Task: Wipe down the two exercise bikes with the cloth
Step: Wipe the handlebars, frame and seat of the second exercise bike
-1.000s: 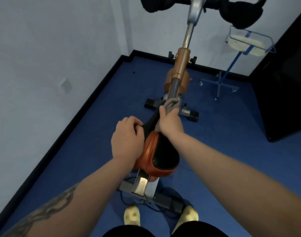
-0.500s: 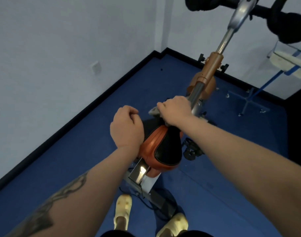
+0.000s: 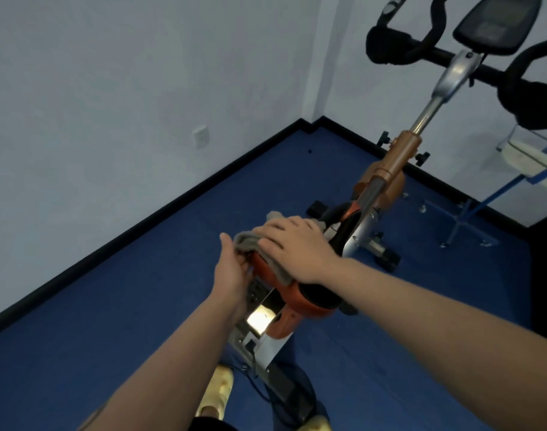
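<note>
Here the blue floor [image 3: 110, 337] fills most of the view, meeting the pale walls [image 3: 110, 88] along a black skirting. On it stands the exercise bike [image 3: 396, 163], orange and grey, its frame running away from the person toward the far corner, with black handlebars [image 3: 393, 46] and a dark console [image 3: 495, 23] at the top right. Beside the bike on the right, well apart from the hands, is a blue-legged stand [image 3: 464, 219] carrying a pale tray. Nearer the person is the bike's saddle [image 3: 309, 298], orange at the rim and black on top. The right hand [image 3: 292, 244] lies flat on the front half of the saddle with its fingers spread and straight, pressing the grey cloth [image 3: 250, 239] down. The cloth sits under that palm and bunches out past the fingertips on the left side. The left hand [image 3: 231, 273] is at the saddle's left edge, just beside the cloth, its thumb up and its fingers curled in against the saddle's side; whether they pinch the cloth's edge or the saddle itself I cannot tell. Below, two pale shoes [image 3: 220, 390] stand either side of the bike's rear base.
</note>
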